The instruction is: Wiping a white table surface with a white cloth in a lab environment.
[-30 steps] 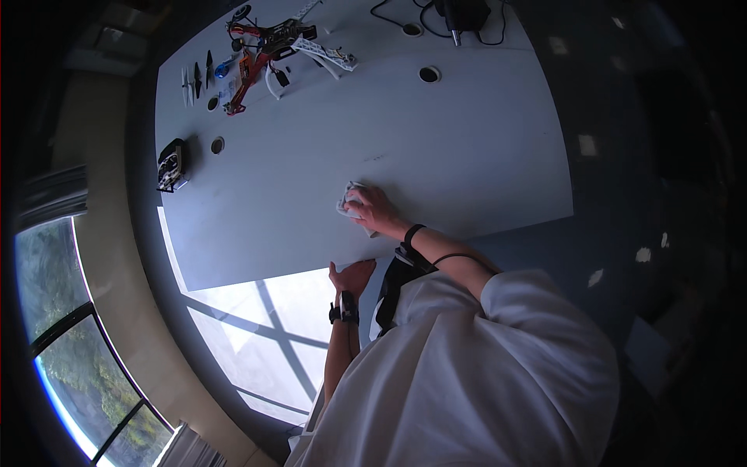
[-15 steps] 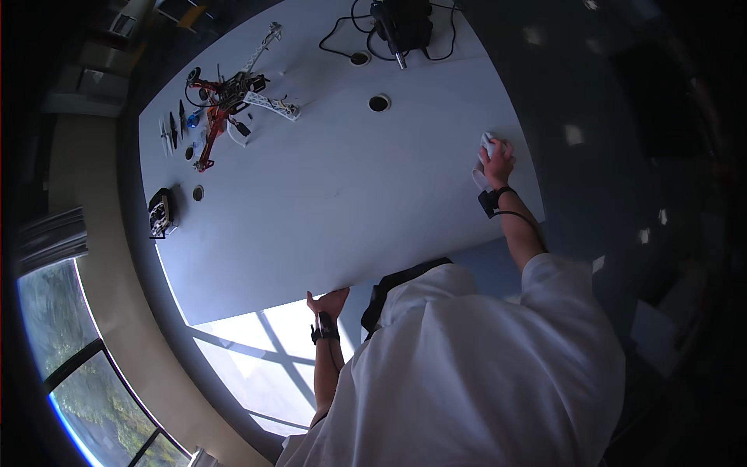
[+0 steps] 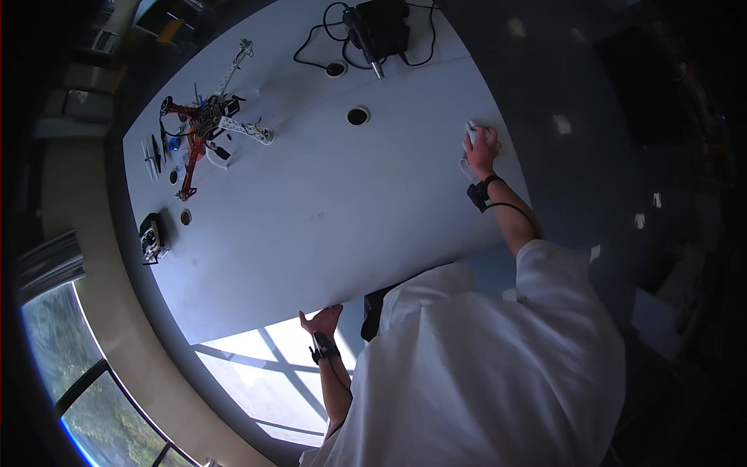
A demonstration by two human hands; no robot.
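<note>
At the left of my feed, a window (image 3: 66, 335) curved along the rim, with a grey curtain (image 3: 53, 268) gathered above it. Next came the tabletop (image 3: 311, 167), pale and wide, and at its left edge I saw a black controller (image 3: 152, 237). Farther back, slim propellers (image 3: 149, 161), some white and some dark, lay side by side. Just to their right stood a drone frame (image 3: 208, 121) with red and white arms, a few small parts around it.

Near the middle of my view, at the near edge of the tabletop, was the left hand (image 3: 321, 319). It was partly open, thumb held away from the fingers, and it seemed to hold nothing; I could not tell how firmly it touched the edge. A black band (image 3: 322, 347) circled that wrist.

Toward the far side I had a dark round opening (image 3: 358, 116) and, beyond it, a black tool with a metal nozzle (image 3: 362, 35), its cord looping on both sides.

On the right, the right hand (image 3: 483, 148) was curled over a white cloth (image 3: 470, 131), fingers bent and gripping it. The cloth lay on the tabletop close to its right edge, part of it showing below the fingers.
</note>
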